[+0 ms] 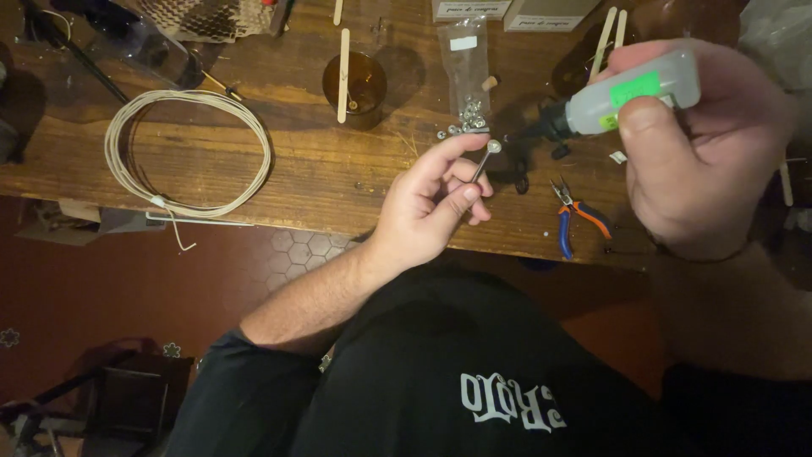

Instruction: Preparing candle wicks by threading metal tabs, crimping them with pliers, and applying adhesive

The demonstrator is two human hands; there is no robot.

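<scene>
Metal pin in left hand; glue bottle in right hand.

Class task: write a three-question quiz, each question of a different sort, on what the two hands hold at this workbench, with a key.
1. True or false: the left hand pinches a thin metal pin with a small round cap on top.
2. Multiple choice: the right hand holds A) blue-and-orange pliers, B) a small translucent squeeze bottle with a dark nozzle, C) a wooden stick.
3. Short answer: what lies on the wooden table far to the left of the left hand?

Key
1. True.
2. B; the pliers lie untouched on the table.
3. A coil of pale cord.
</scene>
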